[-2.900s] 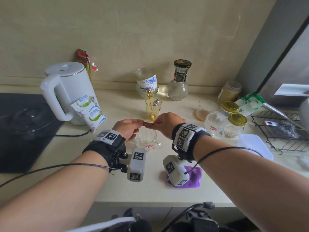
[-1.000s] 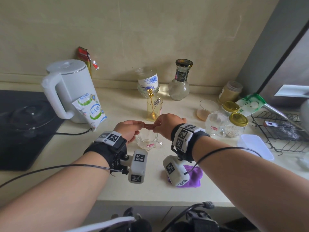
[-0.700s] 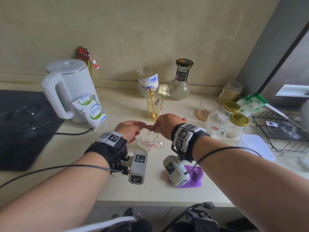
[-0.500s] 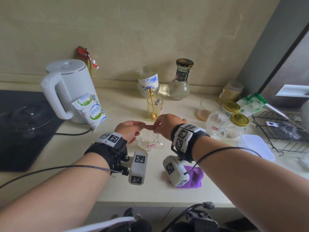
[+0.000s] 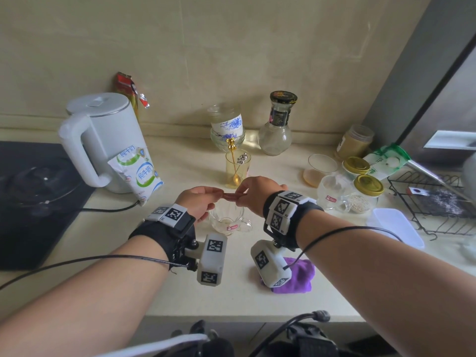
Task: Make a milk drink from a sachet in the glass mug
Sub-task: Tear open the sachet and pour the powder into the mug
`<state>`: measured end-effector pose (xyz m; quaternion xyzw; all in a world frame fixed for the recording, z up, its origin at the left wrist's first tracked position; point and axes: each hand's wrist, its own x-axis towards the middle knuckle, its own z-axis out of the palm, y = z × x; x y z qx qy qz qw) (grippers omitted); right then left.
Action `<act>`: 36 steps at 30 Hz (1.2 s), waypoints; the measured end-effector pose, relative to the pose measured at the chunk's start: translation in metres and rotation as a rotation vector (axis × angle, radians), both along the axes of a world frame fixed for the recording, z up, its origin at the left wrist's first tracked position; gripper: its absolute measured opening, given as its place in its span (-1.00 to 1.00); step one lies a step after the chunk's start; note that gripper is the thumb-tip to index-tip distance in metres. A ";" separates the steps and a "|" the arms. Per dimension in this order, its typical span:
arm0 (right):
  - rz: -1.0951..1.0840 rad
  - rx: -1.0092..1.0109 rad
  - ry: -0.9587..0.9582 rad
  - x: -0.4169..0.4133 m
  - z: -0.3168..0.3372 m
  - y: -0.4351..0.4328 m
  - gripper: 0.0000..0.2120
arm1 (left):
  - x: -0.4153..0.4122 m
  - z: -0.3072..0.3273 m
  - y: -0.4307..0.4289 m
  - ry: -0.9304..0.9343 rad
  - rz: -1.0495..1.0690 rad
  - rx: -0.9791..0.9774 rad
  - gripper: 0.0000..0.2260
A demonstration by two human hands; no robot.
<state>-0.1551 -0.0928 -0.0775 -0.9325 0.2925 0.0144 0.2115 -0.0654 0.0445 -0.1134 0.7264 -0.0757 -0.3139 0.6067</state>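
A clear glass mug (image 5: 226, 218) stands on the counter in the middle, with a little pale stuff at its bottom. Right above its rim both hands hold a small reddish sachet (image 5: 230, 196) stretched between them. My left hand (image 5: 197, 202) pinches the sachet's left end. My right hand (image 5: 257, 193) pinches its right end. Most of the sachet is hidden by the fingers. A white and green milk pouch (image 5: 136, 173) leans against the white kettle (image 5: 99, 136) at the left.
Behind the mug stands a yellow glass (image 5: 235, 171) with a gold spoon. Bowls (image 5: 228, 130), a glass bottle (image 5: 275, 130), jars (image 5: 367, 191) and a second glass mug (image 5: 331, 195) crowd the back and right. A purple cloth (image 5: 300, 275) lies near the front edge. A black hob (image 5: 31, 197) lies at the left.
Both hands have stayed over the mug, pinching the sachet between them; they have only shifted slightly. Nothing else on the counter has moved.
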 end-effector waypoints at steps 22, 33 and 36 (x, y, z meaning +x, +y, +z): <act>-0.065 -0.092 -0.051 0.023 0.042 -0.012 -0.91 | 0.031 0.042 -0.027 -0.090 -0.058 -0.014 -0.87; -0.106 -0.118 -0.084 0.043 0.053 -0.027 -0.90 | 0.058 0.052 -0.045 -0.109 -0.098 -0.035 -0.88; -0.120 -0.104 -0.085 0.050 0.054 -0.032 -0.91 | 0.067 0.054 -0.051 -0.121 -0.110 -0.030 -0.90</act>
